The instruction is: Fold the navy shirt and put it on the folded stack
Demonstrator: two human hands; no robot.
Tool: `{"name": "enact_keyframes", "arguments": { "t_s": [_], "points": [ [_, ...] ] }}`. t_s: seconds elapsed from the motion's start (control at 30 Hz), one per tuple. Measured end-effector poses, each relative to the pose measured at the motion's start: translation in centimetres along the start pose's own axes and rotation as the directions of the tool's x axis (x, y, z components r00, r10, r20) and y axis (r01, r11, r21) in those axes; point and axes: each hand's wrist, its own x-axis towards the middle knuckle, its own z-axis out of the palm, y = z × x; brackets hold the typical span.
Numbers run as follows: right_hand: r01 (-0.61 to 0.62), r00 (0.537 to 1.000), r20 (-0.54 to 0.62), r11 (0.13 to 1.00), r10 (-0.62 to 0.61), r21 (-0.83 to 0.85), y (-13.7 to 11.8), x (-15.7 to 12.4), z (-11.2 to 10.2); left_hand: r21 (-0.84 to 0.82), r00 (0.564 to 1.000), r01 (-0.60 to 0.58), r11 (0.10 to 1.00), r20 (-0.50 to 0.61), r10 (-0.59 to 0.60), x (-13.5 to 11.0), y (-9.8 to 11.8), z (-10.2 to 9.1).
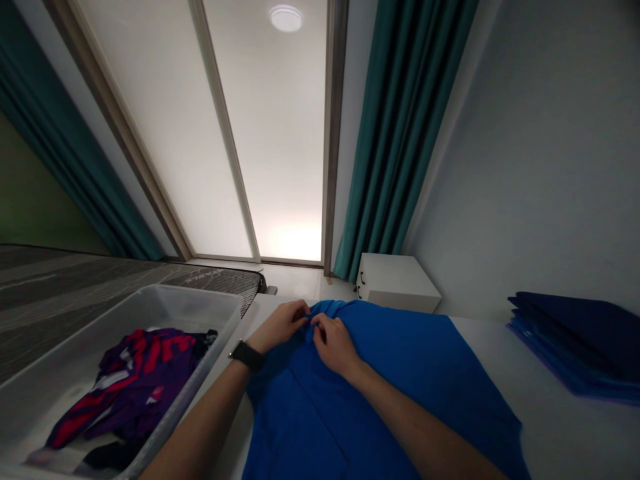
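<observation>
A blue garment (400,360), which looks like a shirt, lies spread over a white table (555,433). At its far edge, my left hand (285,325) pinches the gathered cloth; a dark watch (247,355) is on that wrist. Right beside it, my right hand (336,341) has thumb and fingers closed on the same bunched part. The fingertips of both hands nearly meet there. Small folds run out from the pinched spot, and a long crease crosses the cloth nearer to me.
Left of the table stands a clear plastic bin (220,303) holding a crumpled purple and red garment (145,373). A stack of folded dark blue clothes (580,347) sits at the right. Beyond the table are a white cabinet (397,280), teal curtains (405,133) and frosted sliding doors (280,147).
</observation>
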Motion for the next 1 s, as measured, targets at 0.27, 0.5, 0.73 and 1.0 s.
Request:
{"name": "enact_keyframes", "arguments": {
  "t_s": [0.27,0.5,0.73,1.0],
  "points": [
    [-0.196,0.955,-0.172,0.947,0.243,0.253,2.1,2.1,-2.2,0.025,0.988,-0.108,0.994,-0.110,0.110,0.1,3.0,0.4],
    [0.011,0.990,0.138,0.996,-0.023,0.087,3.2,3.0,-6.8,0.103,0.960,-0.264,0.959,-0.063,0.272,-0.3,5.3,1.8],
    [0.180,0.935,0.334,0.971,-0.119,-0.159,2.3,2.6,-7.5,0.227,0.936,-0.346,0.910,0.020,0.351,-0.5,5.3,1.5],
    [-0.018,0.969,0.204,0.863,0.140,-0.506,5.1,3.2,-8.3,0.310,0.938,-0.330,0.891,-0.001,0.348,-0.6,5.8,1.2]
  ]
}}
